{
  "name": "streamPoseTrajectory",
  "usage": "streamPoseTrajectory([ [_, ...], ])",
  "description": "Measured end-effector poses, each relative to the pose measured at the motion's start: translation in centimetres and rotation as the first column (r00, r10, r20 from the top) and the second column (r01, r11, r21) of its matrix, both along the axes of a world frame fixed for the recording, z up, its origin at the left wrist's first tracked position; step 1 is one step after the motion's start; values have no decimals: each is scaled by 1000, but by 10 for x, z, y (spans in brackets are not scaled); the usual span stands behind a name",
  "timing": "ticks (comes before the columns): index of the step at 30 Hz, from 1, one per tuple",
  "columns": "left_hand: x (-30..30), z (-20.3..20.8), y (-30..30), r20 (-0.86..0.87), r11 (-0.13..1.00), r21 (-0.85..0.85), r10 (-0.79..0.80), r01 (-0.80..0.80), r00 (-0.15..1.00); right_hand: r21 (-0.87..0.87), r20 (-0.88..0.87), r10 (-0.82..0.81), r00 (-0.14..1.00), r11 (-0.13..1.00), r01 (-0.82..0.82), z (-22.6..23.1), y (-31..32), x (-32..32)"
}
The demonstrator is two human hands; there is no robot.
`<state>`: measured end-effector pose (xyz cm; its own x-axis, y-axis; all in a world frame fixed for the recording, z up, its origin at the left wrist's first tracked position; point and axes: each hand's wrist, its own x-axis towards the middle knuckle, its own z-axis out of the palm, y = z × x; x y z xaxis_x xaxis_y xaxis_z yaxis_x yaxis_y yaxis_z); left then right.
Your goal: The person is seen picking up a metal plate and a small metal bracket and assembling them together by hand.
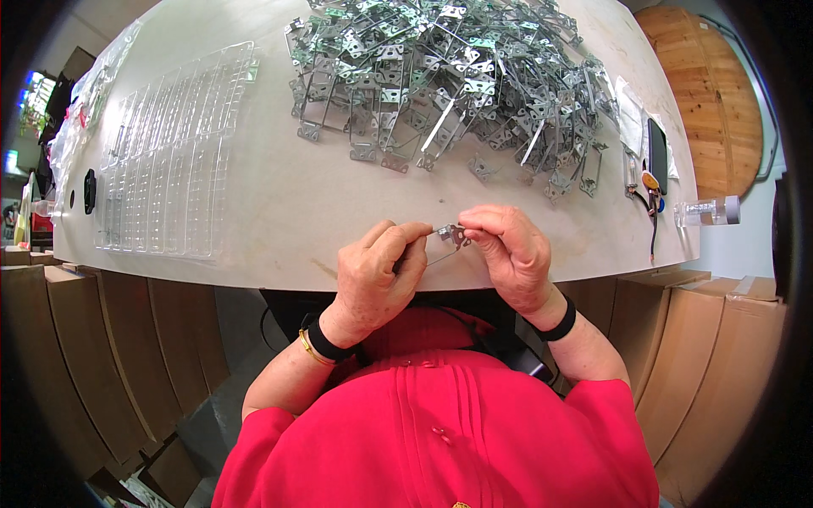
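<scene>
Just above the near edge of the table, a small metal bracket [452,235] with holes and thin rods is held between my two hands. My left hand [383,264] is closed, thumb and forefinger pinching its left side. At its right end, the fingertips of my right hand [511,252] pinch the plate. Part of the bracket is hidden behind my fingers. Beyond my hands, a large heap of similar metal brackets [440,76] with rods covers the far middle of the table. One loose bracket [481,168] lies at the heap's near side.
A clear plastic compartment tray [169,152] lies on the left of the white table [271,212], near a small black object [90,191]. At the right are a dark phone-like object [657,148], a cable [653,229] and a clear bottle [707,212]. Cardboard boxes [686,339] stand below the table.
</scene>
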<state>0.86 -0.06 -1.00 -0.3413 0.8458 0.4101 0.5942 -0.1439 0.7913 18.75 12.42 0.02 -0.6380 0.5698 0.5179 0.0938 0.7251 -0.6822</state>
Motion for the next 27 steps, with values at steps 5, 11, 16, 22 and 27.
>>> streamPoseTrajectory([
  [5,0,1,-1,-2,1000,-7,-2,2,1000,-144,-77,-11,997,990,0,-2,-3,3],
  [11,0,2,-1,-18,999,-37,-6,5,1000,-442,-111,-59,992,897,4,-10,-6,6],
  [16,-1,10,-3,17,994,-111,-14,16,1000,-489,-103,-49,993,872,-8,-8,-8,5],
  [22,-4,16,0,-78,996,-86,-10,3,997,-515,-48,-25,999,857,-3,-3,-8,8],
  [27,-5,21,3,-221,994,-87,43,-64,974,-518,-107,-72,992,855,6,-8,-9,6],
])
